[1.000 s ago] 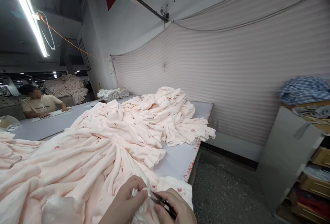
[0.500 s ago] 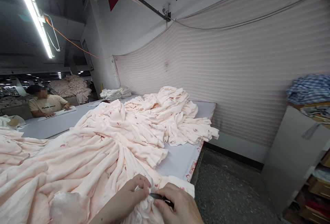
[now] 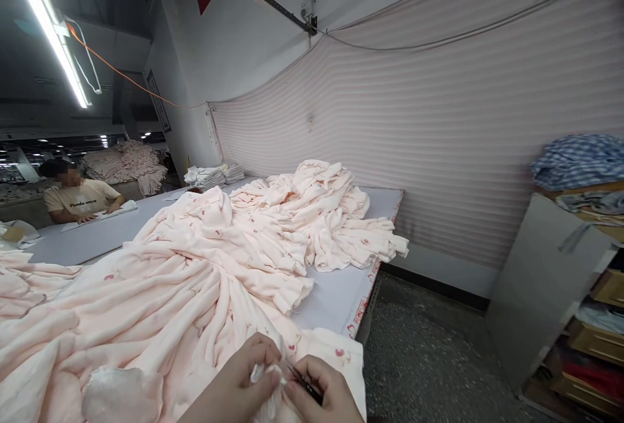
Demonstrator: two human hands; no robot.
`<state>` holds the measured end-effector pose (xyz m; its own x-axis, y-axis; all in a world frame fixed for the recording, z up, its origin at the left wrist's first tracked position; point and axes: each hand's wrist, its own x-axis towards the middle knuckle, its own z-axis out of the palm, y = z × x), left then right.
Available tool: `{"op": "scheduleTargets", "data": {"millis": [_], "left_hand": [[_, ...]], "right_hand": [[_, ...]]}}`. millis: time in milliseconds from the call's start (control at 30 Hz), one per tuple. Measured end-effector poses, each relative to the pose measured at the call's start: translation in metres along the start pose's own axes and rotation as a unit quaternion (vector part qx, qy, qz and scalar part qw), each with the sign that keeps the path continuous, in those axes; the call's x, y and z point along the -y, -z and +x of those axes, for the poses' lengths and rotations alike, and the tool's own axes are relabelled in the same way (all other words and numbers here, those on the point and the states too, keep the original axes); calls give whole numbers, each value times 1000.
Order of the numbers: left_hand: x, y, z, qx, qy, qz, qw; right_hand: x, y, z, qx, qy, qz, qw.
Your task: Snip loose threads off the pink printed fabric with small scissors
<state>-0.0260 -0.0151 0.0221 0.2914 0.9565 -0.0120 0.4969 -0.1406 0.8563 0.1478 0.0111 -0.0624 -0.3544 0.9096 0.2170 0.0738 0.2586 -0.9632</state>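
Observation:
A large heap of pale pink fleece garments (image 3: 195, 280) with small red prints covers the near end of a long white table (image 3: 336, 299). At the bottom edge my left hand (image 3: 244, 377) pinches a white bit of the fabric (image 3: 266, 374). Facing it, my right hand (image 3: 322, 394) is closed round small dark thread snips (image 3: 305, 383), whose tips touch the pinched fabric. Both hands rest on the pink garment closest to me.
A second heap of pink garments (image 3: 331, 215) lies at the table's far right corner, and folded white pieces (image 3: 214, 176) sit at the far end. A person (image 3: 78, 199) sits at the left side. Shelves (image 3: 580, 280) with folded cloth stand right. Grey floor lies between.
My hands stay together on the same spot of fabric. The snips have shifted slightly against the pinched white piece. The view has swung a little.

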Motion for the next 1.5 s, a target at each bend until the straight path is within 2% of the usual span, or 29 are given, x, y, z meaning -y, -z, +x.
{"op": "scheduleTargets", "data": {"millis": [100, 167, 300, 400, 500, 600, 867, 1033, 1167, 1300, 1433, 1500], "left_hand": [[3, -9, -4, -24, 3, 145, 989], [8, -14, -7, -68, -3, 195, 978], [24, -20, -14, -167, -37, 172, 970], [33, -21, -17, -178, -60, 162, 969], [34, -22, -18, -178, -76, 179, 965], [31, -23, -18, -169, -99, 206, 959], [24, -17, -15, -109, -123, 249, 955], [26, -17, -16, -117, -134, 231, 956], [23, -16, -16, -117, -81, 194, 971], [20, -13, -10, -132, 1, 104, 986], [17, -11, -3, -78, 55, 16, 995], [14, -10, -1, -52, 72, 5, 996]], "right_hand": [[8, -3, 2, -11, 13, -32, 999], [11, -1, 1, -17, 13, -15, 1000], [10, 11, -8, -5, 15, -22, 1000], [7, 19, -14, 42, -6, -68, 997], [6, 19, -13, 70, -12, -89, 994], [9, 14, -10, 62, -18, -91, 994], [18, 18, -6, 75, -54, -30, 995], [20, 20, -4, 76, -76, -39, 993], [25, 25, -10, 44, -65, -87, 993], [36, 25, -17, 37, -11, -189, 981], [40, 16, -15, 31, 42, -293, 955], [35, 15, -13, 17, 50, -295, 954]]}}
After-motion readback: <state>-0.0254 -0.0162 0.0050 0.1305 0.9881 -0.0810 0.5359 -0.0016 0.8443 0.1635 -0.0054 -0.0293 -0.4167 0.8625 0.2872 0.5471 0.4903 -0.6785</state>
